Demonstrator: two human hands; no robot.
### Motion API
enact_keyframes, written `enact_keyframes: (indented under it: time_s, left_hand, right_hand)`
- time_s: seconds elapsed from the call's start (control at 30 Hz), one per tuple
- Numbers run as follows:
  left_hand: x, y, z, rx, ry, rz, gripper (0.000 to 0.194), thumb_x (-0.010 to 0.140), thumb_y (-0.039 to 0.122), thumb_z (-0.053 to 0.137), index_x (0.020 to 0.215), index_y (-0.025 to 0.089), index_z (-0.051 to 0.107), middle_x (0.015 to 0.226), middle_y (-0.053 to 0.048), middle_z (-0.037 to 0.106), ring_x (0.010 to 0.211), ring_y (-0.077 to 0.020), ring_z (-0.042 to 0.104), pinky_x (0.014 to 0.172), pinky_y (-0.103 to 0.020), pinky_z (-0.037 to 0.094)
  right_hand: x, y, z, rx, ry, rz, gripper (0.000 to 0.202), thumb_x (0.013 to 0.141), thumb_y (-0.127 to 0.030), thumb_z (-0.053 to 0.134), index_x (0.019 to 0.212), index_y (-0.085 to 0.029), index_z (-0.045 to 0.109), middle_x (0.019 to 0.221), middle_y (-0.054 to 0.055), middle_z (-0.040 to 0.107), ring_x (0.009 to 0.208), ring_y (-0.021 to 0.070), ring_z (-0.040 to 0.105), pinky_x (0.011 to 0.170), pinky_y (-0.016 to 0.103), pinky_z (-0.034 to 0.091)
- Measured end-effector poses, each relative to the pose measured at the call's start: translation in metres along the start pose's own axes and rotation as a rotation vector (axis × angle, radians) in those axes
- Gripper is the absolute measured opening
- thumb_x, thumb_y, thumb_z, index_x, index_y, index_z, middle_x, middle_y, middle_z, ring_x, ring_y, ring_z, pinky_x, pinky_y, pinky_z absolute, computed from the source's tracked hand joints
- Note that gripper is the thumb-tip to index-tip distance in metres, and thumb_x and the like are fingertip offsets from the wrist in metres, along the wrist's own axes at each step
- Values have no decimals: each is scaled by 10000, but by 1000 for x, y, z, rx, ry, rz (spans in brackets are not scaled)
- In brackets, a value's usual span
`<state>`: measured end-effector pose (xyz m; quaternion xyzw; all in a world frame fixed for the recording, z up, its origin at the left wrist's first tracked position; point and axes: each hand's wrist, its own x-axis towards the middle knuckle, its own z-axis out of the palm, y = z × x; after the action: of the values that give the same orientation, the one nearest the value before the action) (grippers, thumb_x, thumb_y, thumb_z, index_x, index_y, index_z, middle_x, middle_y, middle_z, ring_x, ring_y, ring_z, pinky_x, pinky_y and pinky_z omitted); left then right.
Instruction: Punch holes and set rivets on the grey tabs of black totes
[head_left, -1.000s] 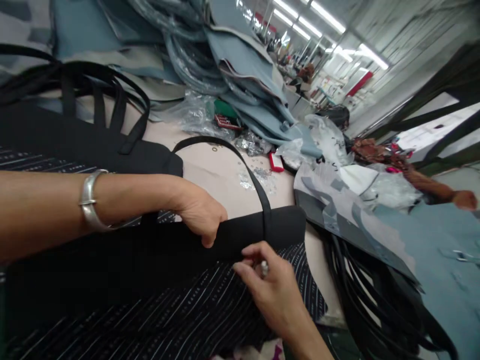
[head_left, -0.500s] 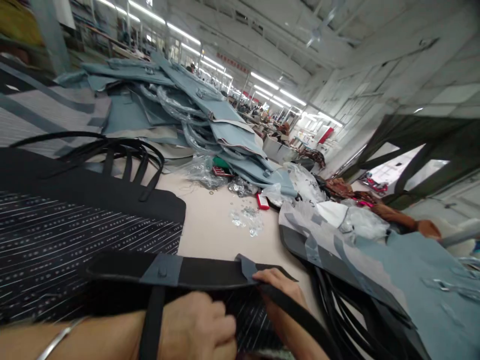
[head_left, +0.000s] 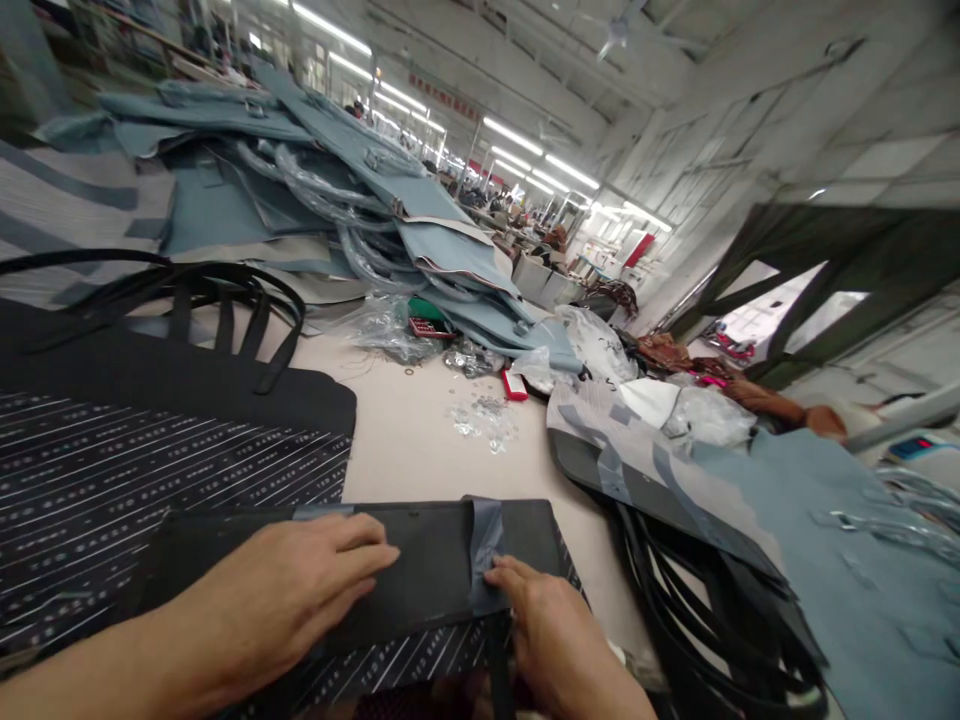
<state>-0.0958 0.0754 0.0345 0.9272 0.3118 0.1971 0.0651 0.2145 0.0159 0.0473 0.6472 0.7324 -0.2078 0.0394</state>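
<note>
A black panel (head_left: 427, 560) lies flat near the table's front edge, over dark striped lining printed with white letters (head_left: 180, 480). My left hand (head_left: 285, 590) rests palm down on the panel's left part, fingers stretched out, over one blue-grey strip. On the right, my right hand (head_left: 555, 630) touches the lower end of another blue-grey strip (head_left: 485, 545) with its fingertips; its thumb side is partly hidden. A black strap (head_left: 499, 665) hangs below that strip, beside my right hand.
Blue-grey pieces (head_left: 337, 180) are heaped at the back. Small metal bits (head_left: 484, 422) and a red box (head_left: 514, 385) lie mid-table. Black straps (head_left: 225, 290) stand up at the left. A black bag piece (head_left: 660, 490) with handles and blue-grey material (head_left: 847, 520) are at the right.
The black panel has turned from edge-on to flat. My left hand has risen onto it from below and opened. My right hand has moved down along the strip, and the black strap no longer crosses it.
</note>
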Motion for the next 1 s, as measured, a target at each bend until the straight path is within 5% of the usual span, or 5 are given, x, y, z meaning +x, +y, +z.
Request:
enact_keyframes:
  time_s: [0.13,0.27,0.43,0.63,1.0]
  left_hand:
    - [41,-3,47,138,-4,8,375,906,62,583,1228,201,715,1146,-81,757,832,-222,720,699,-327,617]
    - [40,-7,78,197,73,6,345,932,55,542,1194,178,730,1134,-101,756,830,-227,701,721,-348,609]
    - [32,-10,79,169,166,41,395,963,39,423,1147,173,747,1133,-94,764,784,-196,696,701,-322,588]
    - [22,-12,94,93,119,-36,501,868,-22,450,1209,216,730,1222,-82,753,866,-226,711,778,-365,592]
    - [11,-15,124,27,96,-98,553,810,38,513,1293,247,680,1301,-79,715,910,-256,685,816,-413,564]
  right_hand:
    - [3,1,-14,107,38,18,467,817,-80,566,1217,-224,759,1219,69,770,1159,254,713,1029,315,516]
    - [31,11,-38,237,117,121,276,870,-201,614,1067,-221,807,1009,55,817,978,235,756,867,290,539]
    - [114,28,-67,222,249,168,236,852,-202,653,1024,-169,811,998,77,813,962,228,745,882,295,511]
    - [198,29,-72,164,235,156,259,820,-168,669,1042,-170,801,967,56,804,917,196,730,808,258,496]
    - [235,20,-74,73,29,129,160,701,-72,633,683,-134,780,508,-25,609,548,121,561,529,219,358]
